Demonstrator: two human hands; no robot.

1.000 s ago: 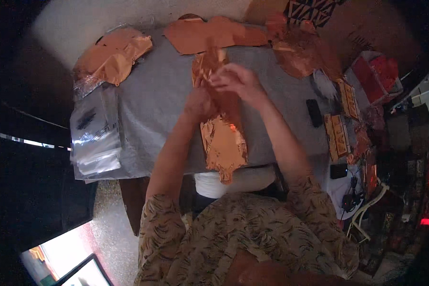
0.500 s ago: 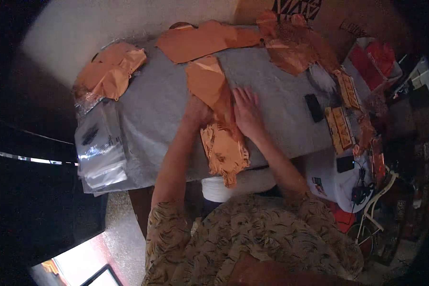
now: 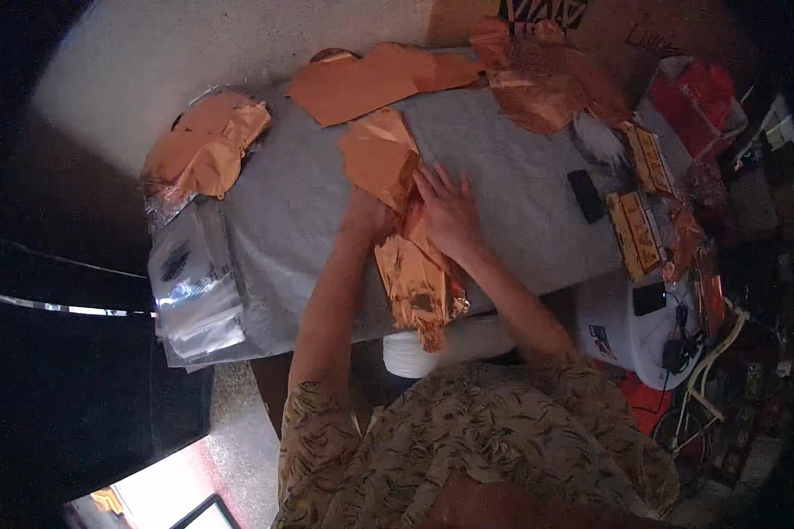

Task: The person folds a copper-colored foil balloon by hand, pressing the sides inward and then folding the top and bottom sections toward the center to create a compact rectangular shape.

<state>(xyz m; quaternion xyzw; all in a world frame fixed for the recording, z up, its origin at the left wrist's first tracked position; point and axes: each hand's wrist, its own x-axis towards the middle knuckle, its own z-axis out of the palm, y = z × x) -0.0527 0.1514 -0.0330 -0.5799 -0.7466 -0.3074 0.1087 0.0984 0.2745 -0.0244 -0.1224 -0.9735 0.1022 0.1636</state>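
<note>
A flat, copper-orange foil balloon (image 3: 379,163) lies lengthwise on the grey-covered table (image 3: 282,238) in front of me, its crinkled lower part (image 3: 412,278) reaching over the near edge. My left hand (image 3: 370,216) is at the balloon's left side, with its fingers hidden under the foil. On the right side my right hand (image 3: 448,216) presses down on the foil's narrow middle, fingers stretched out and a little spread. Just beyond the balloon lies a larger, flat orange foil piece (image 3: 362,84).
More orange foil pieces lie at the far left (image 3: 207,145) and far right (image 3: 538,93). Clear plastic bags (image 3: 194,282) are stacked at the left edge. A dark phone-like object (image 3: 585,196) and yellow-patterned packets (image 3: 633,234) sit on the right. A white roll (image 3: 408,354) is below the near edge.
My right hand has moved left from beside the balloon onto it, and the right edge of its middle now lies further inward. My left hand stays at the left side.
</note>
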